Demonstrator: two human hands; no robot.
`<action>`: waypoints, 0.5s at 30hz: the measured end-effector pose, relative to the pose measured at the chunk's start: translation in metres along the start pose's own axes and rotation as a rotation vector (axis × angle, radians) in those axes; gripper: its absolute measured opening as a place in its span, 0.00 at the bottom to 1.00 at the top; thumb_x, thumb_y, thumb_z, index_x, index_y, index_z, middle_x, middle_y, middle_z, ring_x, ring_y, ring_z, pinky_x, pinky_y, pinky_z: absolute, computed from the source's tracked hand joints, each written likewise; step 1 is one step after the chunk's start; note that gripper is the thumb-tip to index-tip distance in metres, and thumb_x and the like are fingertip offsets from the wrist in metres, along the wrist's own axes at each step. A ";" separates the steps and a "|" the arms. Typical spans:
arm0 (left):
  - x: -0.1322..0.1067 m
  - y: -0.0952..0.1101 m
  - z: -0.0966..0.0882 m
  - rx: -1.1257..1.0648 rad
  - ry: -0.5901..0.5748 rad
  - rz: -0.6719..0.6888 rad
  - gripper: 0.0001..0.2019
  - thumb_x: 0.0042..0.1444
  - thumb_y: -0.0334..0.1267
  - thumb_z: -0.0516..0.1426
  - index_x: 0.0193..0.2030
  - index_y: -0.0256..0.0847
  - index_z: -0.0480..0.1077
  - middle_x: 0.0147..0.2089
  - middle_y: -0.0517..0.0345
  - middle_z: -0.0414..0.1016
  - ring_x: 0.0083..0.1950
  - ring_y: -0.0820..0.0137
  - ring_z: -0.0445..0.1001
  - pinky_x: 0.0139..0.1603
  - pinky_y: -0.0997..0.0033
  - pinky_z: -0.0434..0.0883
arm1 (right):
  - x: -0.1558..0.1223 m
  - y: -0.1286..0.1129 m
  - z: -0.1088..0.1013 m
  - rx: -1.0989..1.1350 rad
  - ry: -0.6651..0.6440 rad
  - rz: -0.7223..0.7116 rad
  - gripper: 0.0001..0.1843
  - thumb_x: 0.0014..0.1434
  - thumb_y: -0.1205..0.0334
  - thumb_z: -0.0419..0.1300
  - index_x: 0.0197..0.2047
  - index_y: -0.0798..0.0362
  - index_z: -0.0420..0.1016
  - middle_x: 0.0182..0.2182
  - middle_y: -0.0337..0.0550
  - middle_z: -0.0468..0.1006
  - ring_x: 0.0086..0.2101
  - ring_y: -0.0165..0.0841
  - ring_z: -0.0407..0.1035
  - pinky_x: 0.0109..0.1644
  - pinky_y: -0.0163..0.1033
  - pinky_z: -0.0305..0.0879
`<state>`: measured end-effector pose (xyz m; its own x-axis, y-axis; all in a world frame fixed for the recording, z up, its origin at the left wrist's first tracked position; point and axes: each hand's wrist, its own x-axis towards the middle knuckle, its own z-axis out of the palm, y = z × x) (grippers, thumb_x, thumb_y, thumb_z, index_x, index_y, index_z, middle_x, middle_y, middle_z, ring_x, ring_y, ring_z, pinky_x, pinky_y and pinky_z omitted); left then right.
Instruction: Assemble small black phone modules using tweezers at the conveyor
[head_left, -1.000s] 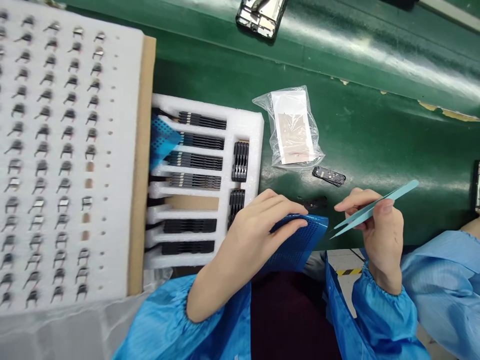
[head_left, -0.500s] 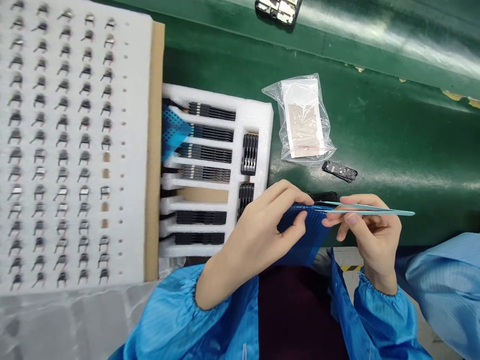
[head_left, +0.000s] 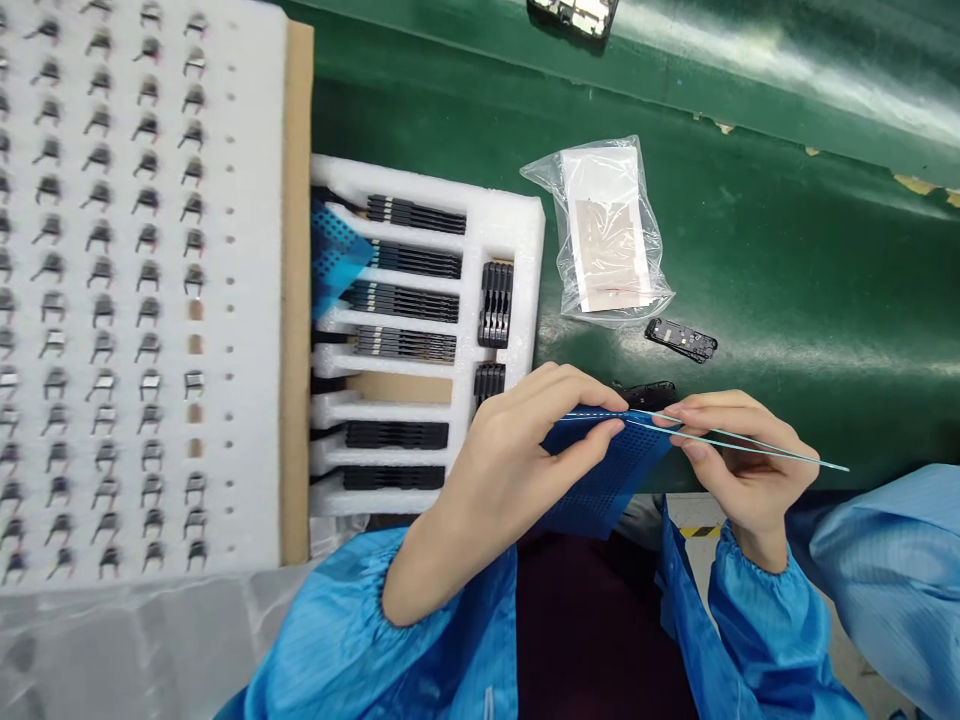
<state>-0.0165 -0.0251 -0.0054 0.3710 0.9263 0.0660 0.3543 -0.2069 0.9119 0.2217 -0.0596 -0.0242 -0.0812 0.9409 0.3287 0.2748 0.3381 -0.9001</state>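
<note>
My left hand (head_left: 517, 450) pinches the upper edge of a blue perforated sheet (head_left: 607, 480) between thumb and fingers. The sheet hangs down in front of my dark clothing. My right hand (head_left: 750, 455) is closed on light-blue tweezers (head_left: 810, 458). Their tips point left and meet the sheet's edge beside my left fingertips; whether they grip it I cannot tell. Just behind the sheet lies a black part (head_left: 649, 394), partly covered. A slim black electronic module (head_left: 681, 340) rests farther back on the green bench.
On the left, a white foam board (head_left: 255, 450) carries rows of small dark components. Next to it, a white foam tray (head_left: 517, 220) holds stacked black parts and another blue sheet (head_left: 337, 255). A clear plastic bag (head_left: 607, 230) with cards lies behind my hands. A blue sleeve (head_left: 900, 560) shows at right.
My right hand has shifted slightly right, and the tweezers have turned, their rear end now lower and their arms seen edge-on. My left hand keeps its pinch on the sheet. The view has shifted slightly.
</note>
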 end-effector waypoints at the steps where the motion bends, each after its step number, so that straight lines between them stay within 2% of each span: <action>1: 0.000 0.000 0.000 0.003 0.002 -0.002 0.06 0.71 0.25 0.65 0.47 0.40 0.79 0.44 0.62 0.86 0.46 0.72 0.83 0.49 0.74 0.77 | 0.001 0.001 0.001 -0.015 0.004 -0.022 0.23 0.64 0.75 0.73 0.59 0.44 0.88 0.46 0.43 0.92 0.44 0.41 0.88 0.45 0.46 0.89; 15: 0.001 -0.001 0.002 -0.010 0.008 -0.014 0.07 0.71 0.24 0.65 0.47 0.40 0.80 0.44 0.63 0.85 0.44 0.73 0.82 0.47 0.74 0.76 | 0.003 0.001 0.004 -0.045 -0.016 -0.085 0.25 0.63 0.77 0.72 0.59 0.45 0.88 0.46 0.41 0.92 0.43 0.38 0.89 0.43 0.42 0.89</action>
<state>-0.0148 -0.0242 -0.0064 0.3593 0.9315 0.0564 0.3510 -0.1909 0.9167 0.2179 -0.0569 -0.0251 -0.1209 0.9094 0.3981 0.3093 0.4156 -0.8554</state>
